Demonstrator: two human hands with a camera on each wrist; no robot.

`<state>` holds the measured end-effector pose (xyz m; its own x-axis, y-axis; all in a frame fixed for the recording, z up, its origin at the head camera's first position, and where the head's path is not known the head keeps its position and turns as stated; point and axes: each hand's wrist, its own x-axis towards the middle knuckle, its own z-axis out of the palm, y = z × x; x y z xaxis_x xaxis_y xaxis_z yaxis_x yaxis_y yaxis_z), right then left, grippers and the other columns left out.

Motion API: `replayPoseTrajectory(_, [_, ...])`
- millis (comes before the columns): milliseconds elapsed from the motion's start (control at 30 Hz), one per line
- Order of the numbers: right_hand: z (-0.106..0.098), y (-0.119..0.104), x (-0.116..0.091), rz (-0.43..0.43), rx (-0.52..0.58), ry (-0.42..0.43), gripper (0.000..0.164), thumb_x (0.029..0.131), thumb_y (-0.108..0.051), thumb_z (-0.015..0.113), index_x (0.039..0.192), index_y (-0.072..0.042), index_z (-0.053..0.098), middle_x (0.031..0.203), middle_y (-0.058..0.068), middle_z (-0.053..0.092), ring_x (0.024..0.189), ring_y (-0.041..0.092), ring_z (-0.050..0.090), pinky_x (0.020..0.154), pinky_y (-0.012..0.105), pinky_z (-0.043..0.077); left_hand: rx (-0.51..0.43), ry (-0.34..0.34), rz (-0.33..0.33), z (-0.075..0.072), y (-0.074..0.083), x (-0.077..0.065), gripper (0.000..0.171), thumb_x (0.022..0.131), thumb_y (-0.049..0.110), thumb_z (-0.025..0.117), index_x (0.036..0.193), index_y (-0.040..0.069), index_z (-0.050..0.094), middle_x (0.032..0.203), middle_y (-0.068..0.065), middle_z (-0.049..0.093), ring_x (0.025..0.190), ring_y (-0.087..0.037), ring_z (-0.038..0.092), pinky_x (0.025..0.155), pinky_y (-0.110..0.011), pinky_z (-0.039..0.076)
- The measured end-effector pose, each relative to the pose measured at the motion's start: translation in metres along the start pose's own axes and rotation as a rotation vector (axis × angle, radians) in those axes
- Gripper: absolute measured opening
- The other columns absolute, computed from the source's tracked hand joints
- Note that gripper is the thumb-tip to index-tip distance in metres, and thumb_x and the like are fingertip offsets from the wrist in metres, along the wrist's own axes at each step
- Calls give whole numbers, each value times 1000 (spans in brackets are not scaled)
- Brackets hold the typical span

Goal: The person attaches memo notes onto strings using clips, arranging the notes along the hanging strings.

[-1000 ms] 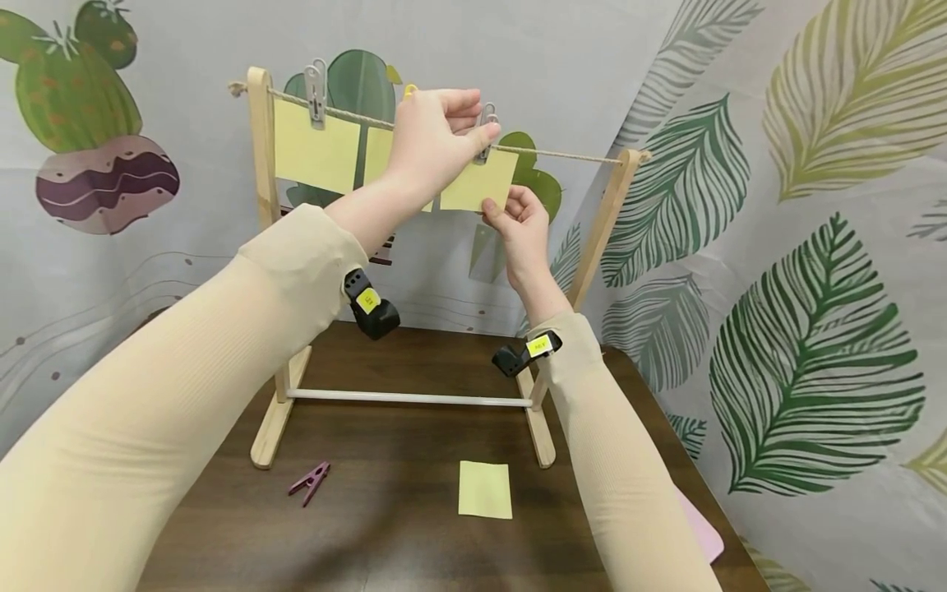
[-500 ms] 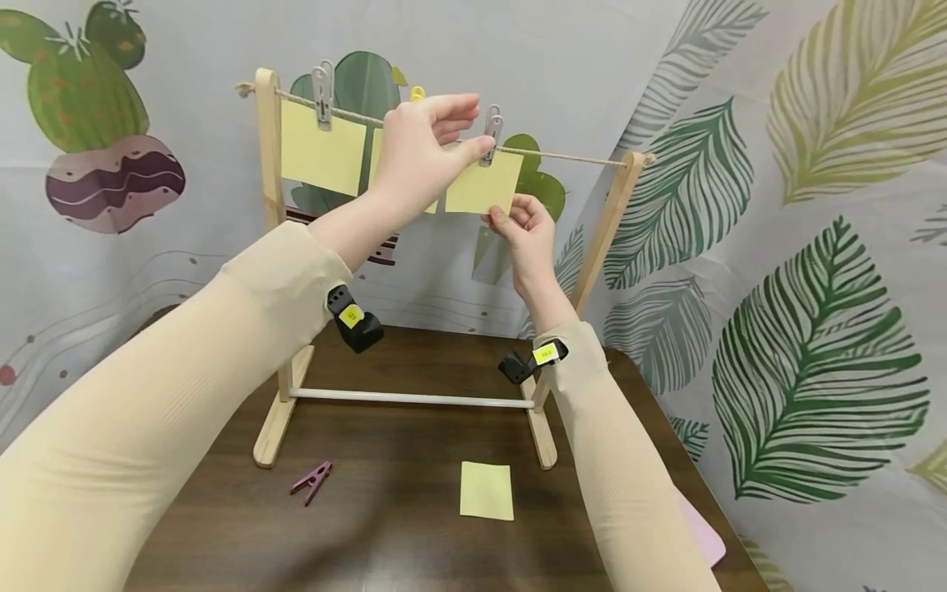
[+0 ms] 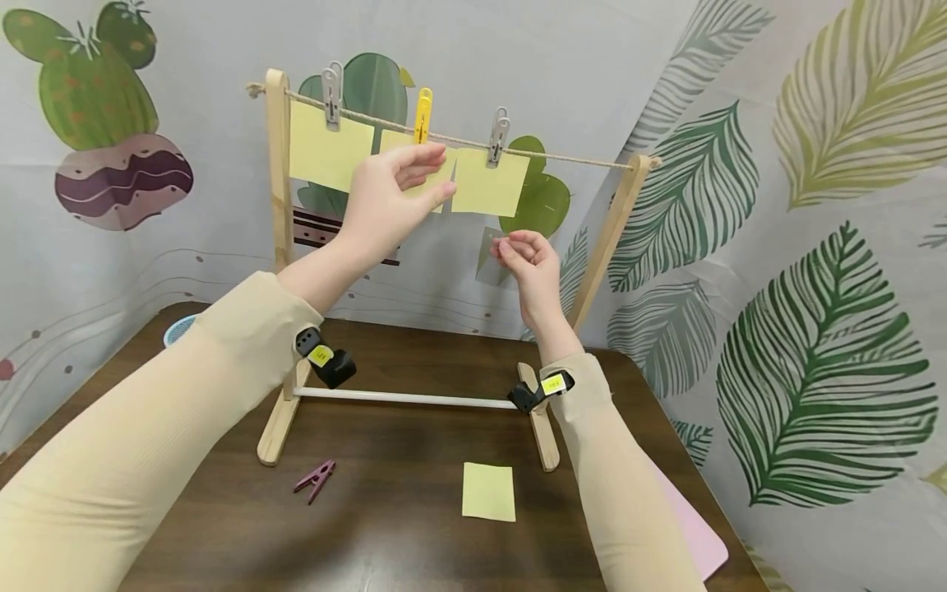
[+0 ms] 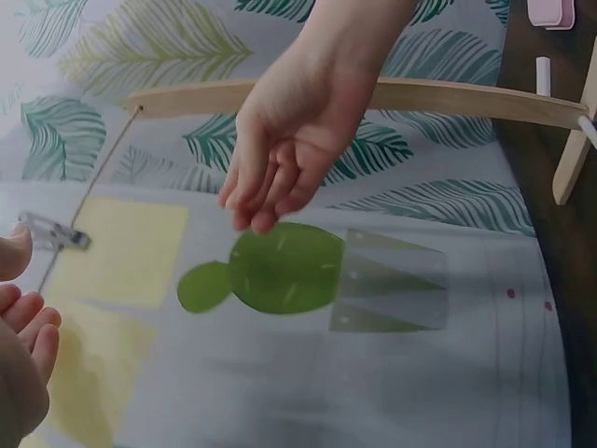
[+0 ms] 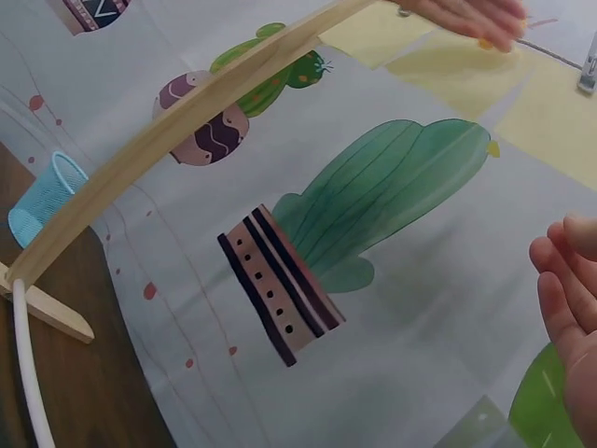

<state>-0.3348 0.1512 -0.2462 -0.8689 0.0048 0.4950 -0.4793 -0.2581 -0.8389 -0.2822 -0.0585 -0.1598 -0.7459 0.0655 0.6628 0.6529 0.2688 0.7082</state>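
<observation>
Three yellow paper squares hang from a rope (image 3: 580,159), each under a clothespin. A grey clothespin (image 3: 332,94) is on the left paper (image 3: 325,148), a yellow clothespin (image 3: 422,115) on the middle one and another grey clothespin (image 3: 498,136) on the right paper (image 3: 490,182). My left hand (image 3: 388,193) is in front of the middle paper, covering part of it, with nothing in its loosely bent fingers. Below the right paper, apart from it, my right hand (image 3: 533,271) is relaxed and holds nothing. In the left wrist view the right hand (image 4: 294,140) also shows bare.
A wooden frame (image 3: 279,181) carries the rope, with a white bar (image 3: 407,398) low across it. On the brown table (image 3: 385,526) lie a purple clothespin (image 3: 316,479) and a yellow paper square (image 3: 488,492). A pink flat object (image 3: 699,534) and a blue basket (image 5: 48,201) are at the sides.
My left hand has left the right grey clothespin and moved left and down. The right hand has let go of the right paper's lower corner and dropped lower.
</observation>
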Motion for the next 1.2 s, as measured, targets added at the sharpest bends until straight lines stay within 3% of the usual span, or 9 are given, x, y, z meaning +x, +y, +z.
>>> replayPoseTrajectory(233, [-10,15,-20,16,-16,-22,25,93,11,54,90,-14,57,80,-8,73,76,5,69,73,20,52,52,-23,-74,-13,-35,-20,47,89,19,73,133,6,60,129,-11,65,118,-21,64,96,-31,51])
replayPoseTrajectory(467, [-19,37,-46,47,-48,-52,26,92,11,55,90,-15,58,80,-10,73,76,5,69,75,20,52,37,-65,-139,-23,-67,-47,43,90,19,71,131,7,62,126,-14,66,114,-23,65,84,-18,53])
replayPoseTrajectory(833, [-47,77,-95,184,-140,-103,21,90,9,60,95,-11,58,85,-11,73,81,6,70,83,25,55,50,-250,-206,-32,-115,-98,41,93,19,69,130,3,62,126,-16,66,113,-29,66,83,-14,51])
replayPoseTrajectory(867, [-50,79,-99,192,-144,-107,20,89,9,60,96,-9,57,85,-11,73,82,6,70,83,25,55,42,-253,-220,-32,-119,-103,40,93,18,68,129,2,62,126,-17,66,112,-28,66,82,-14,51])
replayPoseTrajectory(1100, [-68,96,-125,257,-190,-143,15,88,10,61,102,7,56,87,-10,72,82,5,70,81,23,55,-11,-289,-347,-37,-147,-135,40,94,20,67,128,0,62,123,-20,66,96,8,64,82,-16,52])
replayPoseTrajectory(1200, [-75,105,-133,274,-265,-178,24,87,7,65,106,14,53,91,-3,73,83,3,68,79,21,54,-26,-315,-372,-38,-157,-148,41,93,20,68,127,-1,62,121,-21,67,96,5,65,82,-18,52])
